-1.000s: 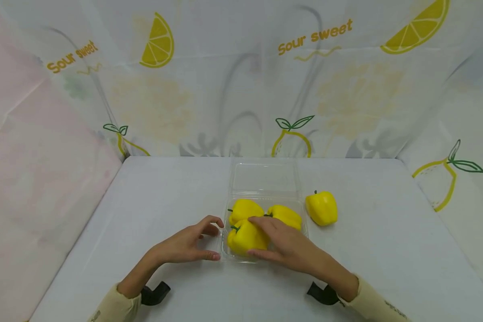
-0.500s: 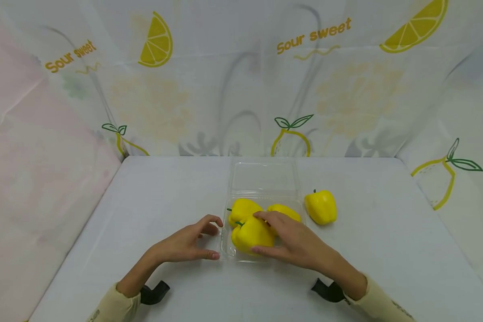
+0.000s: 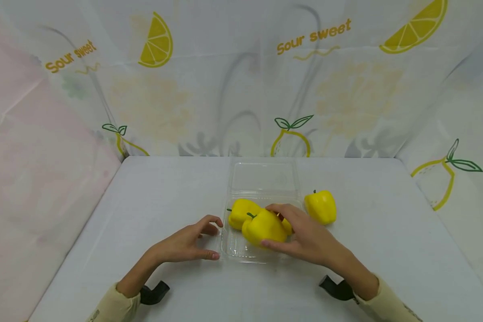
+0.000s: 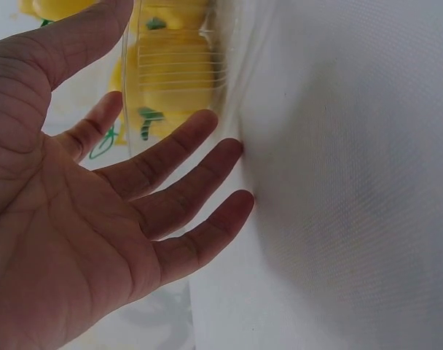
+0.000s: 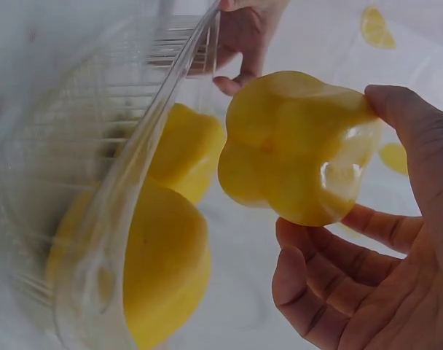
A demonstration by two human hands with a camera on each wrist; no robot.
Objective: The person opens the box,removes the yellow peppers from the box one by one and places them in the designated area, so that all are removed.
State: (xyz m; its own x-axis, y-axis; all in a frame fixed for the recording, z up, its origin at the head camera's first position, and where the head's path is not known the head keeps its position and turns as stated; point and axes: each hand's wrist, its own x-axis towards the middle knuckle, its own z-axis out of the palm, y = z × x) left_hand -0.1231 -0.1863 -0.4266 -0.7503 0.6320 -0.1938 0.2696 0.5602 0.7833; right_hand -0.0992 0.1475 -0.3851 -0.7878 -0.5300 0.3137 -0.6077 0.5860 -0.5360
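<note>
My right hand [image 3: 311, 239] holds a yellow bell pepper [image 3: 264, 229] between thumb and fingers. In the right wrist view the held bell pepper [image 5: 298, 149] is up above the rim of the clear plastic clamshell box [image 5: 130, 179]. Two more yellow bell peppers lie in the box: one at the back left [image 3: 240, 213], and one at the right, mostly hidden by my hand in the head view. Beside the box's left wall is my left hand [image 3: 187, 243], its fingers spread and loosely bent, fingertips right at the edge. Nothing is in that palm in the left wrist view.
Another yellow bell pepper [image 3: 321, 207] stands on the white table [image 3: 378, 223], just right of the box. The box's clear lid [image 3: 263, 176] lies folded back behind it. A lemon-print cloth [image 3: 209, 89] hangs along the back and sides.
The right hand has lifted the front bell pepper out of its place in the box and moved it up and to the right. The left hand has stayed put.
</note>
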